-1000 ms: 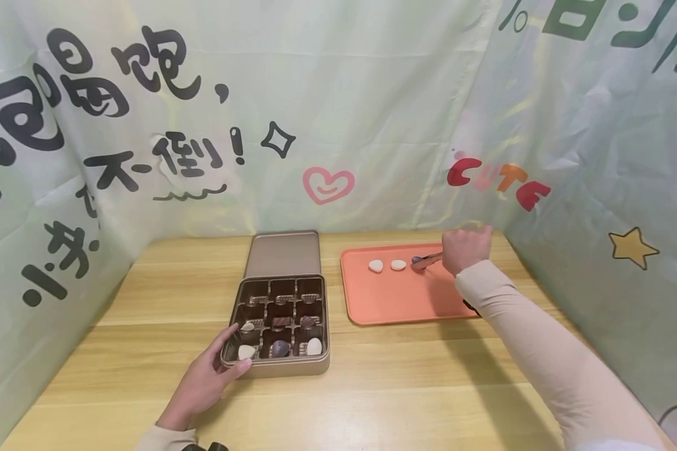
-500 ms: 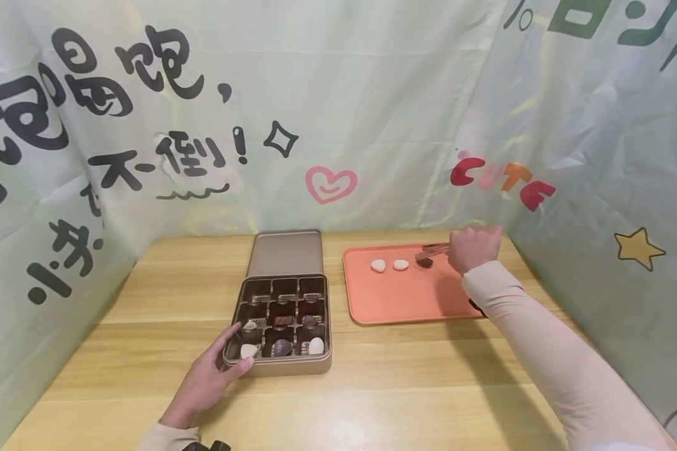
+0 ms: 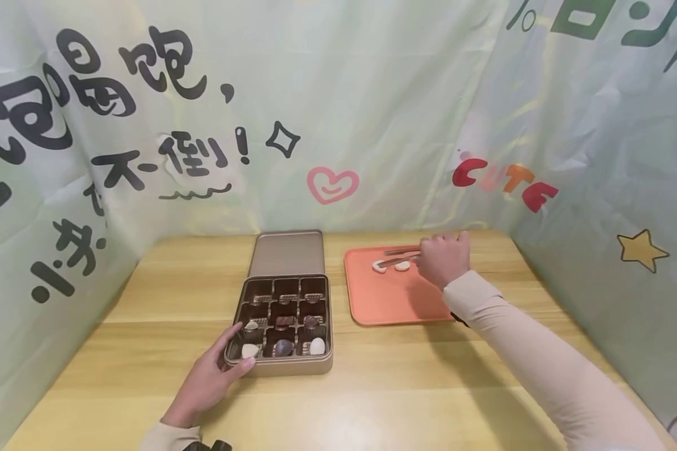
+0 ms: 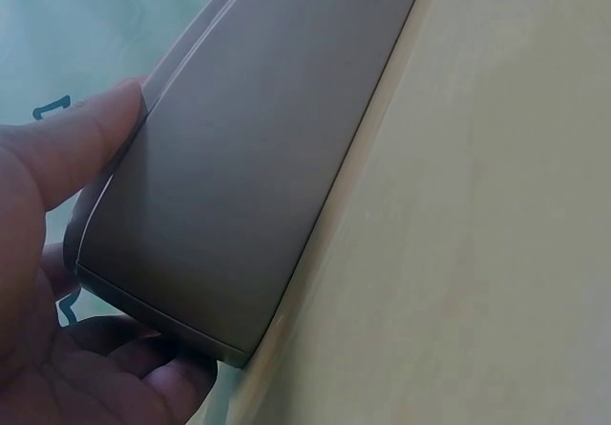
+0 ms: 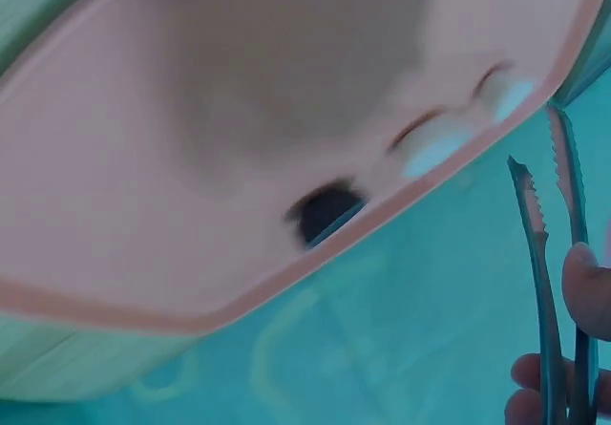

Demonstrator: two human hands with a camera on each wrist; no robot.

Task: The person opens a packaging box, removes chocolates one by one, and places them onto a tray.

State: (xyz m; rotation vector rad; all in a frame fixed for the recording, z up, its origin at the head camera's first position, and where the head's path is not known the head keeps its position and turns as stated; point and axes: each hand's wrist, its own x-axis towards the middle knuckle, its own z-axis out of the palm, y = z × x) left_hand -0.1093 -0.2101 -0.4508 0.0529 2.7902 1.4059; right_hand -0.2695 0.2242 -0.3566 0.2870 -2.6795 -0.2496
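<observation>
My left hand (image 3: pixel 209 376) grips the near left corner of a brown metal box (image 3: pixel 279 369), its thumb at the front rim. Inside, a divided insert holds white pieces (image 3: pixel 317 346), a round bluish piece (image 3: pixel 283 347) and small dark brown pieces (image 3: pixel 284 322). My right hand (image 3: pixel 444 257) holds metal tongs (image 3: pixel 400 260) with their tips apart over the back of an orange tray (image 3: pixel 386 307). Below the tips lie two white pieces (image 3: pixel 402 266). A dark piece (image 5: pixel 329 213) shows on the tray in the right wrist view; my hand hides it in the head view.
The box's flat lid (image 3: pixel 288 250) lies behind it on the wooden table (image 3: pixel 163 300). Its back-row compartments show no pieces. A printed cloth (image 3: pixel 372 125) hangs around the back and sides of the table.
The tongs let the dark piece down onto the tray, came apart and shifted left over the two white pieces. My left hand stays on the box.
</observation>
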